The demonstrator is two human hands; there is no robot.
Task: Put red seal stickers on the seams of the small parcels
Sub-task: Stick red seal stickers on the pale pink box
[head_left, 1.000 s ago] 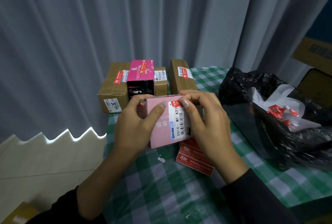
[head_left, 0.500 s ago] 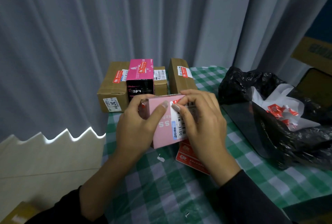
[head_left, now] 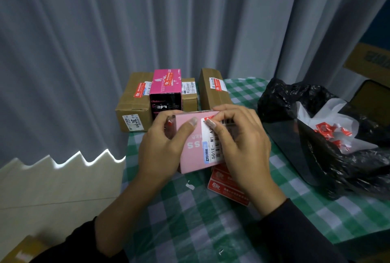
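Observation:
A pale pink parcel (head_left: 193, 149) with a white shipping label is held above the green checked table (head_left: 190, 216). My left hand (head_left: 162, 146) grips its left end, thumb across the front. My right hand (head_left: 238, 146) wraps the right side, thumb pressing on the label beside a red seal sticker (head_left: 209, 117) at the top edge. Under the parcel lies a sheet of red seal stickers (head_left: 226, 188). At the back stand a big brown box (head_left: 135, 102), a magenta and black box (head_left: 166, 91), a small brown box (head_left: 189, 93) and another brown box (head_left: 213, 89), each bearing a red sticker.
A black plastic bag (head_left: 329, 140) at the right holds white paper and several crumpled red sticker scraps (head_left: 329, 131). Grey curtains hang behind. The table's left edge drops to a pale floor. A cardboard corner (head_left: 23, 250) shows at bottom left.
My right thumb has slid left and up along the label toward the red sticker at the top edge. The parcel is held slightly higher and more tilted.

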